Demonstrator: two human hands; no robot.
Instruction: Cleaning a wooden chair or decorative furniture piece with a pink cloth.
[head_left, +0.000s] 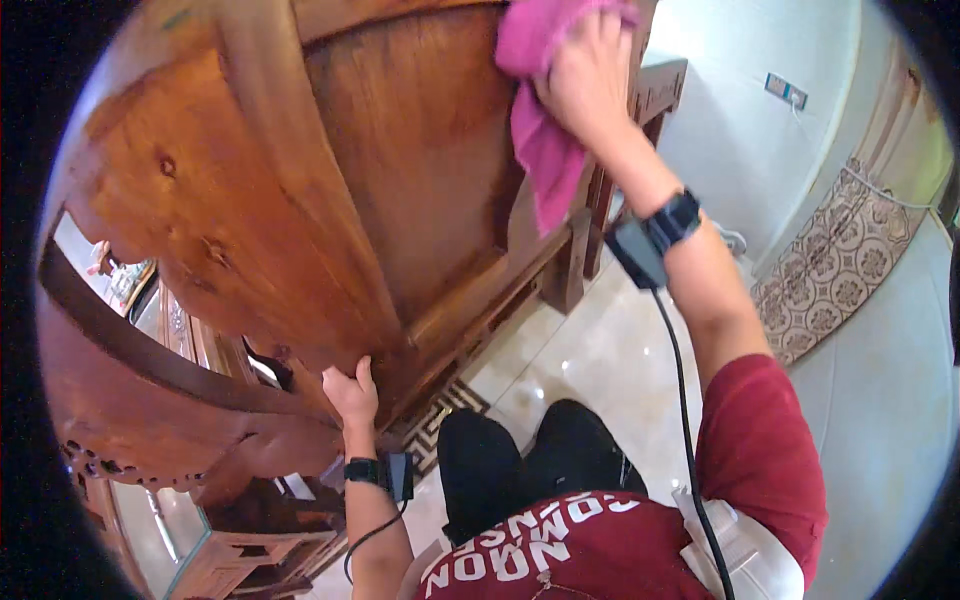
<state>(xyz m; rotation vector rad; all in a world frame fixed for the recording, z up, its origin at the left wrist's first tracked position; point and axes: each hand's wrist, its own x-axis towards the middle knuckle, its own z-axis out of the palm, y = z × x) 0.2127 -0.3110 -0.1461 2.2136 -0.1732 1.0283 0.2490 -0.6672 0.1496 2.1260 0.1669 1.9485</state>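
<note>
My right hand (589, 82) presses a pink cloth (536, 37) near the upper right of a recessed wooden panel (409, 112). Part of the cloth hangs loose below the wrist. The panel belongs to a large reddish-brown piece of wooden furniture, apparently the back of a carved bench or sofa. Low on its broad side board (187, 187), my left hand (352, 390) grips the wood at an opening's edge, thumb up; its fingertips are partly hidden behind the wood. Both wrists wear dark straps with small boxes and black cables.
Beneath the furniture, a stout wooden leg (568, 270) meets the glossy tiled floor (600, 352). A white wall with a socket (786, 91) and a patterned curtain (836, 262) stand to the right. At lower left is a glass-topped wooden table (161, 525).
</note>
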